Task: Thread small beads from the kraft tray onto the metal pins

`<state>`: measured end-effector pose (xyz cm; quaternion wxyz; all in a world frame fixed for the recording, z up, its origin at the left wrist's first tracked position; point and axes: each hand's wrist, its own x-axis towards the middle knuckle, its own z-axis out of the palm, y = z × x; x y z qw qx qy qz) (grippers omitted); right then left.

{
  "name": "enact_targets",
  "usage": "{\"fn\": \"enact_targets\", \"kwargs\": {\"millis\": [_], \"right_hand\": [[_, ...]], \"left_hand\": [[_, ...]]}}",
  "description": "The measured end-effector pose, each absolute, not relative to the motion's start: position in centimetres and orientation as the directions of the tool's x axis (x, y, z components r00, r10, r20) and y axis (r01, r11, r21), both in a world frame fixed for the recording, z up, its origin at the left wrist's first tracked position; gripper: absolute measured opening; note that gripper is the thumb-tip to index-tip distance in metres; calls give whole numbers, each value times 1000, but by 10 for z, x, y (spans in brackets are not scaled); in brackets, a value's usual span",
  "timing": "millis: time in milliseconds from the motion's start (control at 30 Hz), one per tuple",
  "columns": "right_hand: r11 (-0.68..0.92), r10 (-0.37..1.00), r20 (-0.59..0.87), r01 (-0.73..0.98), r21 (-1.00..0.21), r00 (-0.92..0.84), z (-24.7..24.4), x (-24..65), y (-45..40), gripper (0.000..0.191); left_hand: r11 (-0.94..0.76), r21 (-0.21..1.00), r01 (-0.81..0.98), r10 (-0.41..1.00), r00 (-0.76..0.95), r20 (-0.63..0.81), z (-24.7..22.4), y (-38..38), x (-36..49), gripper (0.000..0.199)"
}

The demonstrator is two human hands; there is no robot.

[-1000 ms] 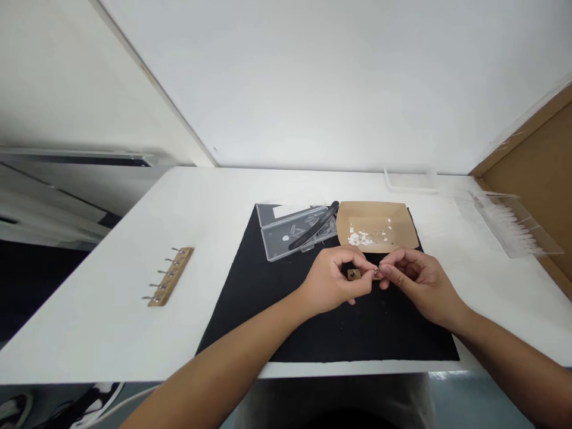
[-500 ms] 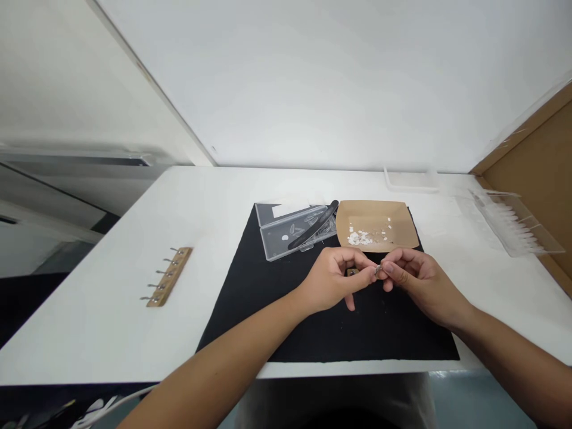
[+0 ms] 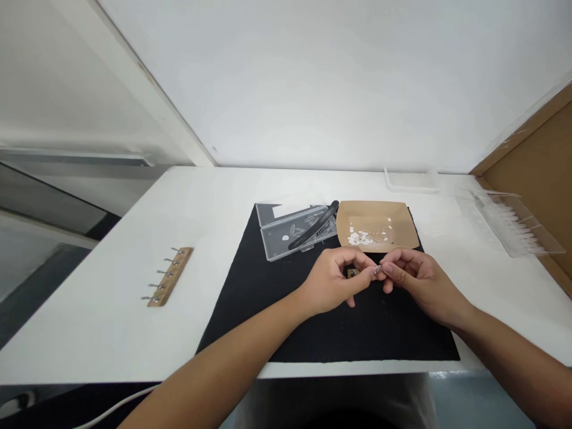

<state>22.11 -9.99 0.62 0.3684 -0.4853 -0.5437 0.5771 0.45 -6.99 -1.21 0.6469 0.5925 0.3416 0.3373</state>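
Left hand (image 3: 337,280) and right hand (image 3: 415,280) close together, both pinching small silvery piece (image 3: 378,269) above black rectangular mat (image 3: 250,310). Just beyond, brown cardboard tray (image 3: 375,208) holds white flakes (image 3: 358,238); beside it, clear plastic case (image 3: 273,245) carries white rectangular label (image 3: 289,210), any print too small to read, with curved black file (image 3: 315,226) lying across.

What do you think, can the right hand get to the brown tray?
Probably yes: the right hand is just in front of the tray, and nothing seems in its way. But it pinches a shiny bit, so it might need to let go first.
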Motion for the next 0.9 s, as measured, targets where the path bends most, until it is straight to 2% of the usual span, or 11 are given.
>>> {"fn": "enact_targets", "kwargs": {"millis": [500,900], "right_hand": [[8,972,-39,200,-980,-230,4,221,-103,25],[108,954,12,302,-947,-301,2,225,-103,22]], "left_hand": [[-64,998,10,847,529,49,-4,-71,4,21],[-41,999,-6,831,554,37,-7,-72,4,25]]}}
